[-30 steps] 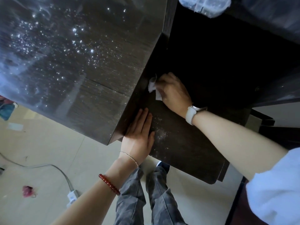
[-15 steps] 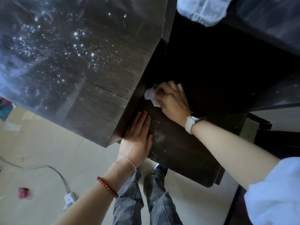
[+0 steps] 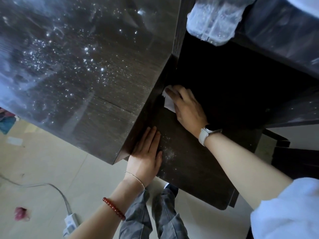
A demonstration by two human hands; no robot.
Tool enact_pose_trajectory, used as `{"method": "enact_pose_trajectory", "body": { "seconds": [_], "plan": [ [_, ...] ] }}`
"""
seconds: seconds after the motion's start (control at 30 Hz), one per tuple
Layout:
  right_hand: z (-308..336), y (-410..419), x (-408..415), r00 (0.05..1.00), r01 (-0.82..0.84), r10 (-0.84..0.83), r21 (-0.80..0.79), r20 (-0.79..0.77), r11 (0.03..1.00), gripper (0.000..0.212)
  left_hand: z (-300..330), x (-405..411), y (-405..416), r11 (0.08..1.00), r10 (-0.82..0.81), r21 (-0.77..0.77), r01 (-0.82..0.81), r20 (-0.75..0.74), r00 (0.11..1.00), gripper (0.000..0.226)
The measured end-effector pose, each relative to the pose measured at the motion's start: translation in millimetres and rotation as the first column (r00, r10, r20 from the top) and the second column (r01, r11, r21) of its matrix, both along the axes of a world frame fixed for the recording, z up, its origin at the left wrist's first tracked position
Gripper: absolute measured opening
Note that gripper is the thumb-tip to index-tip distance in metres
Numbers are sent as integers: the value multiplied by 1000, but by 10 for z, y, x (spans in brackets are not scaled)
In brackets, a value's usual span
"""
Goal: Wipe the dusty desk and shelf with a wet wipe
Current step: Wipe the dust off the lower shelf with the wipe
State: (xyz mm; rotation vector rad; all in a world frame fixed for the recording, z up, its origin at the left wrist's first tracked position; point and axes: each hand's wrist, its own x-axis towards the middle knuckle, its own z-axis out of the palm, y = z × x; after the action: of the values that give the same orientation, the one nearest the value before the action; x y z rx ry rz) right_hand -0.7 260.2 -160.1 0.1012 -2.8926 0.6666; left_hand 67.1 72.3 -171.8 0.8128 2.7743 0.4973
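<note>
White wet wipe point(image 3: 167, 100) pinned flat under right hand point(image 3: 187, 107) in back corner of dark wood shelf point(image 3: 193, 169), against desk side panel point(image 3: 148, 118). Left hand point(image 3: 146, 152) flat, fingers straight, bracing shelf. Shelf-wiping step; next, likely sweeping toward dusty patch point(image 3: 168, 150) near front edge.

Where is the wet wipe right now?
The wet wipe lies under the right hand on the dark lower shelf, against the desk's side panel.
</note>
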Motion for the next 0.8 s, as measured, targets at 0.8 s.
{"method": "enact_pose_trajectory", "body": {
  "seconds": [0.8],
  "plan": [
    [-12, -557, 492, 968, -149, 145, 2, 207, 989, 67, 217, 505, -374, 997, 79, -23, -80, -33, 996, 43]
  ]
}}
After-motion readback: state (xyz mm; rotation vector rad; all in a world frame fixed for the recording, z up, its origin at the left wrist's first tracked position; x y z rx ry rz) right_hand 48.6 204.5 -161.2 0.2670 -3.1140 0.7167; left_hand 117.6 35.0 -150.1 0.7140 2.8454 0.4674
